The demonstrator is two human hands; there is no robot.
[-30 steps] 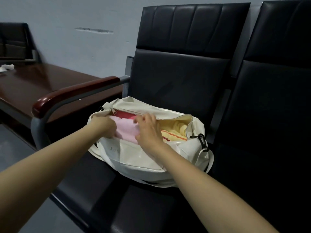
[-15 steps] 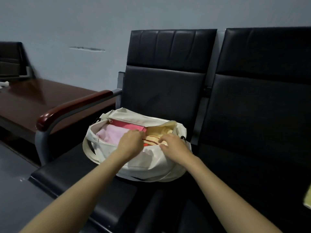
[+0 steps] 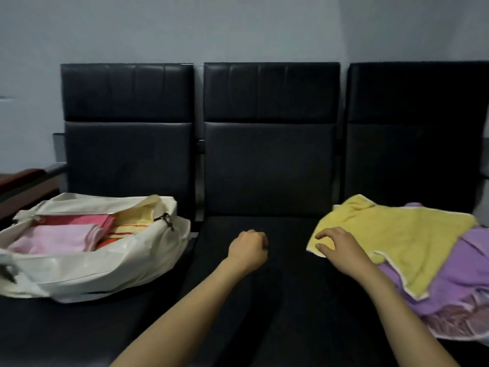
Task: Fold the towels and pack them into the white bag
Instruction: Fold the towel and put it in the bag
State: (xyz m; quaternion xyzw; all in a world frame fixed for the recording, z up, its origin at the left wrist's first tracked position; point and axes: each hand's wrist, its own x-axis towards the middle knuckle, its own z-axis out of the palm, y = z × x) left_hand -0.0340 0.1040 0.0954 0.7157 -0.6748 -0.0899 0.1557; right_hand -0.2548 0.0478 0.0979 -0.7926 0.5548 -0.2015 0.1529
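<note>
The white bag (image 3: 105, 263) lies unzipped on the left seat. Inside it are a folded light pink towel (image 3: 53, 238), a darker pink towel (image 3: 79, 219) and a yellow striped towel (image 3: 132, 226). On the right seat an unfolded yellow towel (image 3: 397, 234) lies over a purple towel (image 3: 463, 274), with a pinkish towel (image 3: 455, 319) underneath. My right hand (image 3: 341, 250) rests its spread fingertips on the yellow towel's left corner. My left hand (image 3: 247, 249) hovers over the middle seat with its fingers curled, holding nothing.
Three black padded seats stand in a row against a grey wall. The middle seat (image 3: 264, 300) lies between the bag and the towel pile. A dark red armrest (image 3: 26, 176) runs beside the bag at the far left.
Both hands have left the bag's opening and moved right. The view has swung right, bringing the towel pile into sight. My right hand now touches the yellow towel.
</note>
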